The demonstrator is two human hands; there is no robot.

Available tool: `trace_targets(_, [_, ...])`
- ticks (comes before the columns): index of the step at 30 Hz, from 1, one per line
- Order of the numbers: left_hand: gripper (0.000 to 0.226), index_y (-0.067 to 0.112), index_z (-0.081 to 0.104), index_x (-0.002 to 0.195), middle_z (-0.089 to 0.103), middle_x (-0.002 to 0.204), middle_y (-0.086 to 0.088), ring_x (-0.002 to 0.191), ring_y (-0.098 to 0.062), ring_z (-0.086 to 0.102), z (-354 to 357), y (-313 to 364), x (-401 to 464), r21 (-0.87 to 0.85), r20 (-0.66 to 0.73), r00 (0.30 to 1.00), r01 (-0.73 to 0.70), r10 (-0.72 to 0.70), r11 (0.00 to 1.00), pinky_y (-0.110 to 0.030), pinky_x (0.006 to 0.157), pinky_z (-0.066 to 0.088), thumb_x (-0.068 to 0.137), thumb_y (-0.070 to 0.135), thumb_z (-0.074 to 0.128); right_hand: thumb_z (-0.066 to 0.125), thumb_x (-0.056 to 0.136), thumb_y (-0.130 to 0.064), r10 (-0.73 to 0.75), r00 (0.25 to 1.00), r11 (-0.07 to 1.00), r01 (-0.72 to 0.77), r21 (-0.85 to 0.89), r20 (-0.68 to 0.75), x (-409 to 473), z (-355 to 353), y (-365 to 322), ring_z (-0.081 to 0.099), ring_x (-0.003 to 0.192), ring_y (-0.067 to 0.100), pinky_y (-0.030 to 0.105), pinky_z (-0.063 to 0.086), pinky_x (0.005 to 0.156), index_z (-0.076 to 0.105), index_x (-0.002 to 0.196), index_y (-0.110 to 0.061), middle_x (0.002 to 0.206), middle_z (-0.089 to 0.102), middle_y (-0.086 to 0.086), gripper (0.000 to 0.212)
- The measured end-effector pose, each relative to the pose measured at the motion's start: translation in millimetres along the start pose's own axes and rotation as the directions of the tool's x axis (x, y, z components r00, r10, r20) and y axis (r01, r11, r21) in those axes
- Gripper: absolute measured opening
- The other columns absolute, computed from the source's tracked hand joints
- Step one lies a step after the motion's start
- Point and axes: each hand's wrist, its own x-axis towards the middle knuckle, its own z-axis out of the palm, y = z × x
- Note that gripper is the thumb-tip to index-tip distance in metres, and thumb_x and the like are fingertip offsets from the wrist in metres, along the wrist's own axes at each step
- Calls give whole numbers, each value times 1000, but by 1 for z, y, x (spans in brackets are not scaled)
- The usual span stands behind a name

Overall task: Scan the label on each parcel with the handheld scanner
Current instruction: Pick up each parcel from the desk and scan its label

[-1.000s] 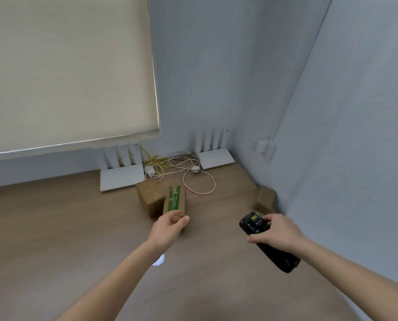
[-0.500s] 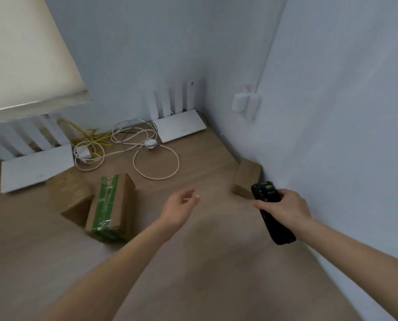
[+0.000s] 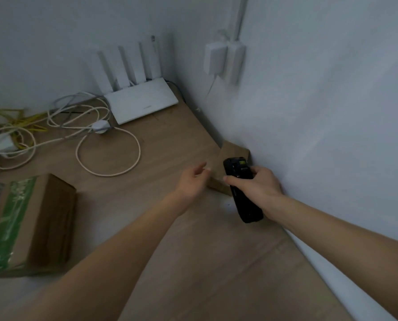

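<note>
Black scanner (image 3: 241, 181) gripped in right hand (image 3: 259, 185); left hand (image 3: 191, 181) open, empty.

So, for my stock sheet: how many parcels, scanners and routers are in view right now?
Parcels: 2, the green-taped parcel and the small parcel by the wall
Scanners: 1, the black scanner in the right hand
Routers: 1, the white router
Total: 4
</note>
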Motion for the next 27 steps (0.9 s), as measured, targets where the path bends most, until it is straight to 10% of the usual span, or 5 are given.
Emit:
trace_targets(3, [35, 1, 59, 136, 62, 127, -7, 115, -15, 54, 6, -3, -1, 28, -12, 1000, -6, 6, 1000, -8, 76, 36, 106, 16, 49, 93, 70, -45, -24, 1000, 1000, 24, 3, 8, -2, 7, 4, 66, 85, 16, 27, 52, 76, 66, 107, -34, 95, 69, -6, 48])
trace_targets(16, [62, 0, 48, 145, 68, 116, -12, 104, -24, 68, -47, 26, -80, -194, -59, 997, 44, -56, 980, -36, 97, 56, 90, 9, 73, 94, 64, -54, -162, 986, 986, 160, 55, 33, -71, -3, -36, 69, 101, 20, 41, 58, 95, 67, 124, -30, 106, 68, -7, 70])
trace_targets(21, [24, 16, 75, 111, 72, 85, 3, 83, -11, 69, -85, 53, -152, -169, -51, 994, -104, 96, 980, -22, 79, 56, 89, 7, 73, 94, 68, -47, -249, 965, 956, 231, 182, 84, -129, -13, -72, 71, 97, 18, 40, 61, 89, 67, 115, -28, 104, 72, -7, 57])
trace_targets(27, [38, 24, 59, 128, 71, 115, -2, 107, -19, 69, -125, 65, -232, -314, -82, 986, -166, 147, 935, -39, 89, 60, 92, 22, 73, 93, 64, -52, -351, 928, 916, 312, 250, 126, -214, -16, -102, 73, 93, 13, 37, 62, 86, 74, 116, -26, 100, 77, -8, 62])
